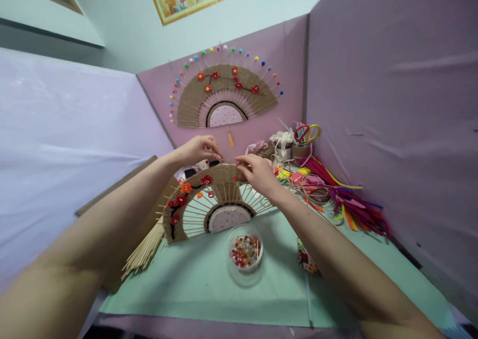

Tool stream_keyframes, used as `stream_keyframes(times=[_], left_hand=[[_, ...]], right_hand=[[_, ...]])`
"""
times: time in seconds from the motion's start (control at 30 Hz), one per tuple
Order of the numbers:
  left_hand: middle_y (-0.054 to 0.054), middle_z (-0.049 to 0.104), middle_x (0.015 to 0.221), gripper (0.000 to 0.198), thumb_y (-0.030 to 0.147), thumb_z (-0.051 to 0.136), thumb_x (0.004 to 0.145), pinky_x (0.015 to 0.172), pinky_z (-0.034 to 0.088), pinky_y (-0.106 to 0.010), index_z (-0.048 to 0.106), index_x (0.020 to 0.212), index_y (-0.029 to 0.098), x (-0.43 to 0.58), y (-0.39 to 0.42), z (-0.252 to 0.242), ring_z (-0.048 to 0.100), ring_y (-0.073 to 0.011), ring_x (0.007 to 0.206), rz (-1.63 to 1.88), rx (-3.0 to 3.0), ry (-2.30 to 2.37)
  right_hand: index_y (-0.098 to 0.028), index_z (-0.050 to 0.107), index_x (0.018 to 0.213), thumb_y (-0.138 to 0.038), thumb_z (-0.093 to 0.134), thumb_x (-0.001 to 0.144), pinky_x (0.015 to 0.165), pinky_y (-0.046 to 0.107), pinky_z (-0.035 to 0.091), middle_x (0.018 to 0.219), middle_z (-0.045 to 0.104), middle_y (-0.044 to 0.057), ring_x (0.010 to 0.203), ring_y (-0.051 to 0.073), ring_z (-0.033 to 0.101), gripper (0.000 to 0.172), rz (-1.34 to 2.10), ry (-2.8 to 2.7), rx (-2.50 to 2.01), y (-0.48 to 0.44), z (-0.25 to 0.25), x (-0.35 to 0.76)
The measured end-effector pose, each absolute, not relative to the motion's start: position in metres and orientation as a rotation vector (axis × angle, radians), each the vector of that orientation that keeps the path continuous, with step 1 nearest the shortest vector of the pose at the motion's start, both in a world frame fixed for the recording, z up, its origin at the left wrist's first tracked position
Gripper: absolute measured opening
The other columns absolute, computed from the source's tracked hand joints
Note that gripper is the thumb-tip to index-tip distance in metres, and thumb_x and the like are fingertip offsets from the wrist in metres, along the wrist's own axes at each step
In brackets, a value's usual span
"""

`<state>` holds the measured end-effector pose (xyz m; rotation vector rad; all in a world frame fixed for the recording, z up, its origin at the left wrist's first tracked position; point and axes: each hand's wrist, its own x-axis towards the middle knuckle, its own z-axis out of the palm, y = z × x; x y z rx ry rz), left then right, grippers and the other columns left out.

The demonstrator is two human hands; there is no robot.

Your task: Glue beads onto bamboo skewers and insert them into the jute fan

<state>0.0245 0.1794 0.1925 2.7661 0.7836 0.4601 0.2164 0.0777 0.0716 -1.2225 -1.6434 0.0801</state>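
Observation:
A half-round woven fan (175, 232) with thin wooden ribs stands on the table, its curved edge up. Red and orange flowers (180, 200) decorate its left part, and a dotted pink half-disc (229, 218) sits at its base. My left hand (201, 150) is at the top of the curved edge, thumb and fingertips pinched together; anything between them is too small to name. Just to the right, my right hand (257, 174) grips the fan's upper edge between thumb and fingers. In front of the fan, a clear round tub (228, 249) holds red, orange and clear beads (244, 252).
Another flowered fan (190, 97), edged with coloured balls, hangs on the pink panel. Wooden sticks (145, 249) lie to the left. At right are colourful pipe cleaners (358, 209), coiled cord and scissors (306, 132) in a holder. A thin white stick (308, 299) lies near the front.

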Motion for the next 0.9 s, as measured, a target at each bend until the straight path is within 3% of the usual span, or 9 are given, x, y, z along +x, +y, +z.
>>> stream_keyframes(times=[0.9], left_hand=[[-0.002,0.058,0.074,0.031,0.050,0.076,0.069,0.071,0.043,-0.029,0.078,0.077,0.020,0.0256,0.1772,0.1929,0.055,-0.0151,0.073,0.457,2.766,0.809]], right_hand=[[-0.020,0.072,0.108,-0.014,0.062,0.088,0.089,0.041,0.040,0.108,0.074,0.008,0.101,0.026,0.066,0.023,0.078,-1.645,-1.235,0.0751,0.0737,0.2171]])
